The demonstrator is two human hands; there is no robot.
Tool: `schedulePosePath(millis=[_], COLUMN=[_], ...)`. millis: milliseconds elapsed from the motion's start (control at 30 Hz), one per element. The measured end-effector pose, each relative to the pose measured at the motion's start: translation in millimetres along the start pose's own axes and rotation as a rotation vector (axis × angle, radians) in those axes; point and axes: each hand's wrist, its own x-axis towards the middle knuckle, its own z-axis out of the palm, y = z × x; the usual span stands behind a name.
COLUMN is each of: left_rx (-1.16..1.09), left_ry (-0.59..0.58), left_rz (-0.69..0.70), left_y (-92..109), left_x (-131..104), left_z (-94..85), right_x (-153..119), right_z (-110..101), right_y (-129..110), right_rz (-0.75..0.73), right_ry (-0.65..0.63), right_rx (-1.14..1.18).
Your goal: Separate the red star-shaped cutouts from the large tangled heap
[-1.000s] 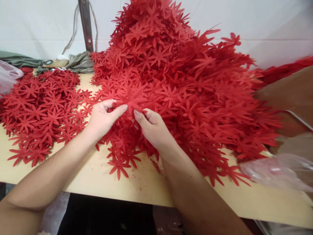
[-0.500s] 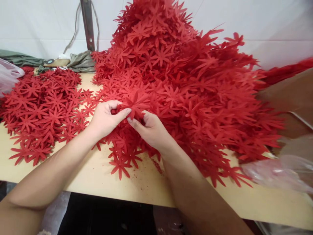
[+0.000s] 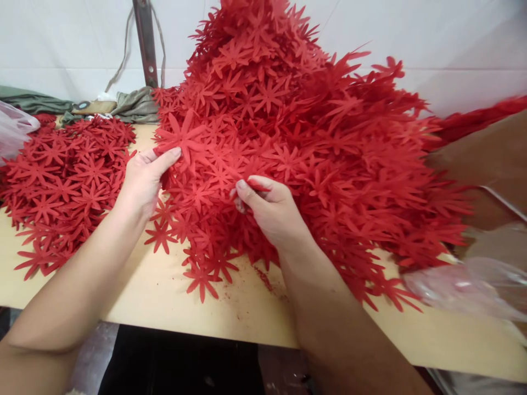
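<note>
My left hand (image 3: pixel 147 174) pinches a red flower-shaped cutout (image 3: pixel 184 140) between thumb and fingers, with its long petals spread out above the thumb. To the right, my right hand (image 3: pixel 267 204) is closed, thumb against fingertips. Red shows between those fingers, but I cannot make out what they hold against the red behind. Both hands are over the front of a big heap of red flower cutouts (image 3: pixel 284 159). A smaller, flatter pile of similar cutouts (image 3: pixel 82 175) lies left of my left hand.
The pale tabletop (image 3: pixel 173 302) has red crumbs (image 3: pixel 263 278) near its front edge. A cardboard box (image 3: pixel 489 170) and clear plastic (image 3: pixel 465 285) stand at the right. Green-grey cloth (image 3: pixel 138 104), a metal bracket (image 3: pixel 146 44) and a plastic bag (image 3: pixel 16 131) are at the back left.
My hands, together at one cutout before, are now apart. The left has moved up and left with a flower cutout; the right has shifted slightly right.
</note>
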Motion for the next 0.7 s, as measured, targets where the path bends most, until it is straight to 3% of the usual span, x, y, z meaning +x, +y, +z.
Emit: schedulePosePath(millis=[200,333,433,533,700], left_rx=[-0.028,-0.057,-0.062,-0.023,0.038], left_ry=[-0.087,-0.116,-0.138,-0.184,-0.361], left_rz=[-0.111,-0.144,-0.169,-0.169,-0.084], left_y=[-6.8,-10.7,-11.2,-12.2,-13.1], left_x=[-5.2,-9.8,-14.0,-20.7,-29.7], left_z=[5.2,8.8,11.3,15.8,22.9], right_x=[4.6,6.1,6.1,3.7,-2.6], right_z=[-5.2,-5.6,-5.2,-2.5,4.4], right_y=[3.7,8.9,9.4,6.5,2.1], right_rz=[0.002,0.009,0.04,0.063,0.062], right_ry=[0.209,0.243,0.218,0.1,-0.052], right_rx=[-0.043,-0.024,-0.047,-0.077,-0.028])
